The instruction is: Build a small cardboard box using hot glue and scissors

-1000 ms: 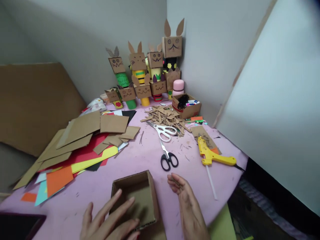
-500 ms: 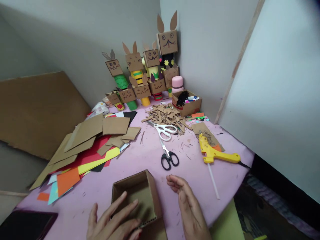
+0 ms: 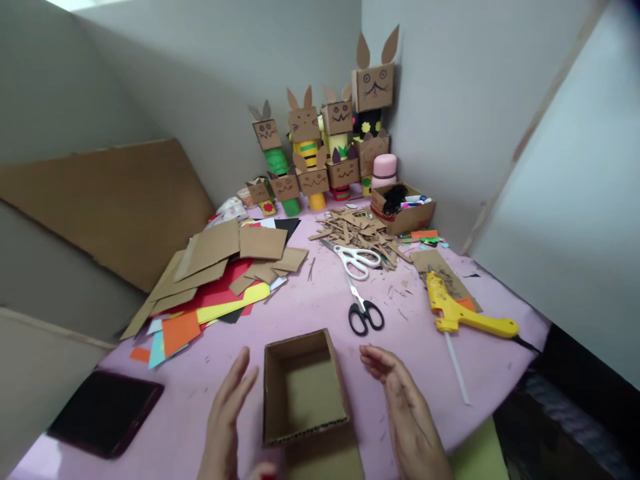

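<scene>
An open cardboard box (image 3: 305, 400) stands on the pink-covered table at the near middle, its hollow facing up. A flat piece of cardboard (image 3: 325, 460) extends from beneath its near edge. Left of the box, my left hand (image 3: 230, 407) is upright with its fingers apart, not touching the cardboard. On the other side, my right hand (image 3: 405, 400) is raised with its palm toward the box, holding nothing, fingers extended. Black-handled scissors (image 3: 366, 316) lie just beyond the box, and white-handled scissors (image 3: 356, 260) lie behind them.
A yellow glue gun (image 3: 453, 310) with a glue stick lies at the right. Cardboard sheets (image 3: 210, 250) and coloured paper (image 3: 180, 333) cover the left. Cardboard scraps (image 3: 355, 230) sit before several cardboard animal figures (image 3: 313, 180). A dark tablet-like object (image 3: 105, 413) lies near left.
My left hand has moved off the box to its left side. My right hand stays at the right with fingers extended. The whole view has shifted, so things appear farther right.
</scene>
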`<state>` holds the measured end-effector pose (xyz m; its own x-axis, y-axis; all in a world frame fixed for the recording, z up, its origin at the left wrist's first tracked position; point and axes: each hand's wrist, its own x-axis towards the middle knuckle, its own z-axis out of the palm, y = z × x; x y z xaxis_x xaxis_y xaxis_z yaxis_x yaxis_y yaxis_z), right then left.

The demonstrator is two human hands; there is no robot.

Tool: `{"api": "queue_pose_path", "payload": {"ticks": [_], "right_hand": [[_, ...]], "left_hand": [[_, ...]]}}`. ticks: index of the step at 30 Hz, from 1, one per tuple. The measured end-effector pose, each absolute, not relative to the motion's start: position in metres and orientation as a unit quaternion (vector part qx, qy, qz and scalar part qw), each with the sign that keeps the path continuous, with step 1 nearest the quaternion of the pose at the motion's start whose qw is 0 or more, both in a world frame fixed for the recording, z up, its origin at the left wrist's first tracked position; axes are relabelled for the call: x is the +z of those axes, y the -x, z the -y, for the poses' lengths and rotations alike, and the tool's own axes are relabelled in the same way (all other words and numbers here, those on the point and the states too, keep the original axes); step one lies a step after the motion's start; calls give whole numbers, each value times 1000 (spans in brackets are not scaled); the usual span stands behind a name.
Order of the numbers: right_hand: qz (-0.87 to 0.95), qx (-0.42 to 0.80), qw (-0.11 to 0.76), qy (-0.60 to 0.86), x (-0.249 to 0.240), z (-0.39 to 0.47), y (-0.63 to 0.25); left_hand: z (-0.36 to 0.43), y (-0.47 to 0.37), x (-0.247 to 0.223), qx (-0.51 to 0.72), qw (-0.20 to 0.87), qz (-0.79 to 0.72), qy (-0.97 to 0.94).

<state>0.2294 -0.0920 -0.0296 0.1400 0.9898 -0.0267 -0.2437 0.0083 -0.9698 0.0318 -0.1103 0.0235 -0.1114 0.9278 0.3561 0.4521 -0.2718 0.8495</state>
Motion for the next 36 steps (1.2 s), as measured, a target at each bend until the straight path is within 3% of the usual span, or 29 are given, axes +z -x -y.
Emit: {"api": "queue_pose_path", "payload": {"ticks": [3, 12, 19, 25, 36], "right_hand": [[390, 548, 582, 457, -30, 90, -228], [384, 626, 535, 418, -12, 70, -210], [390, 628, 513, 437, -6, 67, -192], [347, 628, 539, 441, -7, 69, -186], [350, 670, 494, 430, -9, 64, -194]], "left_hand": [[104, -34, 15, 552, 373, -567, -484], [84, -54, 31, 541, 607, -494, -308], [82, -51, 22, 523, 634, -463, -333], [78, -46, 14, 519, 596, -479, -382], [74, -48, 11, 521, 584, -494, -380]]}}
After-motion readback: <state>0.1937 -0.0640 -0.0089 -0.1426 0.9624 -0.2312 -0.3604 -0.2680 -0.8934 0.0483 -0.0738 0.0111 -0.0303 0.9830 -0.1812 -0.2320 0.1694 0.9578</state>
